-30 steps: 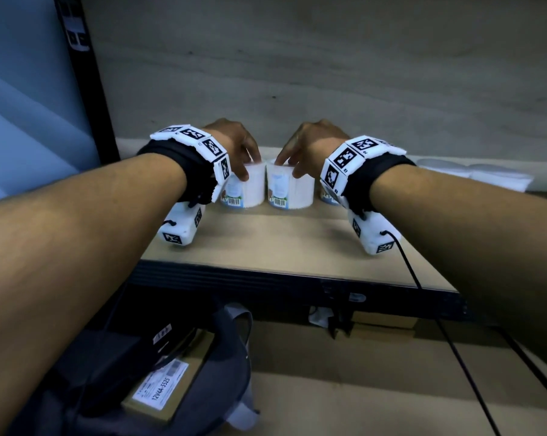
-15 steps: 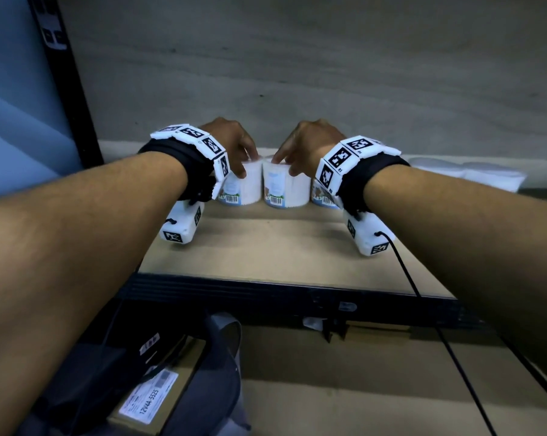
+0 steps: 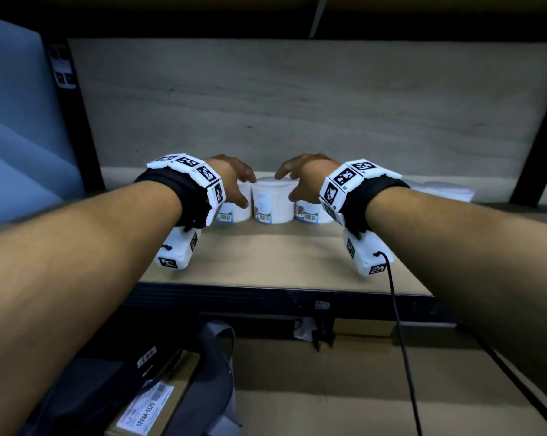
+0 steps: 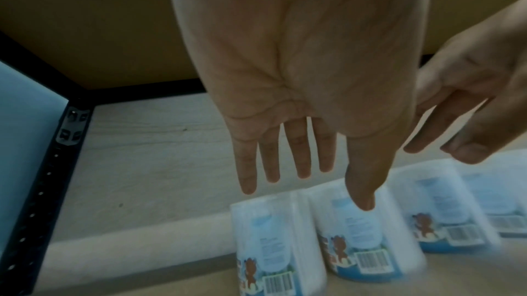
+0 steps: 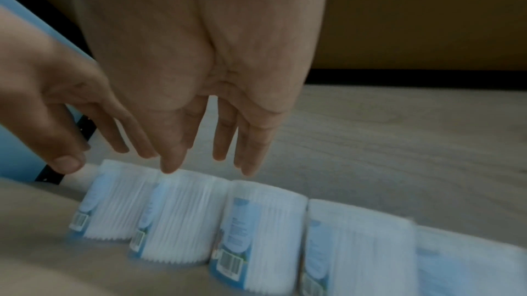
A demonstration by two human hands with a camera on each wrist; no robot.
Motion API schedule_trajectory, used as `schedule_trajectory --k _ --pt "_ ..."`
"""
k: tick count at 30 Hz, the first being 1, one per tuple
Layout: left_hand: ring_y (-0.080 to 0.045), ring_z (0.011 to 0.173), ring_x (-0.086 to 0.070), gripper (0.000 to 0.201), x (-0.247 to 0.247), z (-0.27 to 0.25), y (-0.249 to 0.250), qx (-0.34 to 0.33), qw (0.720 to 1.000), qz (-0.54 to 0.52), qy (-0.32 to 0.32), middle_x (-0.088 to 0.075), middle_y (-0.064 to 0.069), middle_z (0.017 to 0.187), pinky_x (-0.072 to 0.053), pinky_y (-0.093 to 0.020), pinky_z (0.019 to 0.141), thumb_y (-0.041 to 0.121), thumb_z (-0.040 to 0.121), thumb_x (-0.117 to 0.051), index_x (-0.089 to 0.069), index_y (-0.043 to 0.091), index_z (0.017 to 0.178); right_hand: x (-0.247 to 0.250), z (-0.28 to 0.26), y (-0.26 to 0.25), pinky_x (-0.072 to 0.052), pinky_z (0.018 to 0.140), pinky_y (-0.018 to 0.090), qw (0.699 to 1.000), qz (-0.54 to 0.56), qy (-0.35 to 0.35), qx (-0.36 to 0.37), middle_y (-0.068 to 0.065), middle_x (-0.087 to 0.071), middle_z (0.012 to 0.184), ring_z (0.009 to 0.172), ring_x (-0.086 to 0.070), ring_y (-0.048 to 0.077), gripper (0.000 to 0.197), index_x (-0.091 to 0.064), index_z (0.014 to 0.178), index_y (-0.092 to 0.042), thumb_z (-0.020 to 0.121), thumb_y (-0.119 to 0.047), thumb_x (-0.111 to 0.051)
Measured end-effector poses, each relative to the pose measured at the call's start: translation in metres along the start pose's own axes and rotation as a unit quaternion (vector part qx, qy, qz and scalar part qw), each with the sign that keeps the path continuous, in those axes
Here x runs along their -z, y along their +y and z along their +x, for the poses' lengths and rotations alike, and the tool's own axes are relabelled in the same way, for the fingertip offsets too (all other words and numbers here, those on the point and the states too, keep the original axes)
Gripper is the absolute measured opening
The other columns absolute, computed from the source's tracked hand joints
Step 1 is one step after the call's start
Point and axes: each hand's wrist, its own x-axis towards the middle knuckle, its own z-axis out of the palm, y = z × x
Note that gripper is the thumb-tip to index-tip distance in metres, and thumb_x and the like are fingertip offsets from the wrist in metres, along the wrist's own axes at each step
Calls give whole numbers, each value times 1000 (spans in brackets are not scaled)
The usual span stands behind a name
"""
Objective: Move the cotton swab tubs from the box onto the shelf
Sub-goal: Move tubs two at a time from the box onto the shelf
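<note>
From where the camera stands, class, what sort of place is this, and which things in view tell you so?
Probably a stockroom or shop storage bay: a metal-framed shelf with board decks, identical barcoded cotton swab tubs lined along its back, and a labelled carton below.

Both forearms were bare; each wrist wore a black strap (image 3: 168, 190) ringed with white blocks (image 3: 188, 166) printed with black square markers; a white camera housing (image 3: 177, 250) hung beneath each wrist; a black cable (image 3: 398, 316) trailed from the right housing (image 3: 365, 254).
</note>
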Motion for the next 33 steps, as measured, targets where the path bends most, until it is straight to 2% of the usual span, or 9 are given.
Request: schedule_trajectory --k 5,8,11,16,20,25,27,29,33 --pt "-15 109 -61 51 11 -30 26 -42 999 -2 2 -62 11 128 -46 -26 93 37 79 -76 -60 30 128 20 -45 8 -43 93 27 1000 -8 17 -18 4 -61 130 119 -55 24 51 -60 129 -34 81 -25 -76" --pt "-10 94 -59 48 13 -46 42 -56 998 -5 -12 -63 14 124 -47 -27 91 42 78 -76 -61 34 123 33 -77 15 -42 97 30 999 -20 19 -26 2 -62 128 122 -50 24 49 -60 130 -32 83 -25 -74" --pt "-7 90 -57 46 15 -67 60 -69 997 -19 -14 -64 17 122 -48 -30 95 44 78 -74 -62 35 121 40 -110 21 -41 98 30 999 -25 15 -38 0 -63 127 123 -49 24 50 -60 131 -31 84 -25 -75" --pt "-7 89 -58 45 9 -106 96 -111 992 -56 -32 -64 15 119 -40 -21 83 41 81 -75 -63 31 122 38 -172 28 -42 95 30 998 -13 10 -68 -5 -65 121 120 -53 23 47 -62 126 -33 81 -28 -77" --pt "-7 88 -60 44 -2 -134 120 -131 987 -80 -50 -66 14 117 -46 -26 92 41 79 -76 -64 32 120 26 -218 33 -42 84 24 996 9 -4 -91 -4 -63 122 112 -58 18 46 -64 124 -34 81 -30 -78" --pt "-6 90 -59 43 -20 -161 147 -156 982 -83 -68 -65 15 118 -44 -23 89 39 81 -74 -63 31 122 9 -256 36 -49 95 31 992 23 -28 -118 -6 -65 118 110 -60 17 45 -64 121 -37 79 -33 -79" --pt "-6 93 -58 43 -29 -168 156 -164 980 -80 -78 -65 14 118 -43 -22 90 39 82 -74 -63 31 123 4 -267 37 -49 95 33 992 9 -36 -122 -6 -66 119 111 -60 18 45 -63 123 -37 80 -35 -77" --pt "-6 97 -57 45 -38 -173 164 -168 979 -78 -85 -65 12 120 -44 -23 91 40 82 -73 -62 31 124 -2 -276 38 -49 94 29 992 -8 -43 -120 -4 -64 124 113 -60 19 47 -62 126 -33 81 -33 -76" --pt "-11 112 -57 49 -64 -182 176 -176 974 -90 -115 -63 11 122 -46 -29 98 43 82 -73 -60 30 128 -18 -292 41 -47 93 29 990 2 -67 -127 -3 -61 129 116 -58 19 51 -60 131 -32 82 -32 -76"
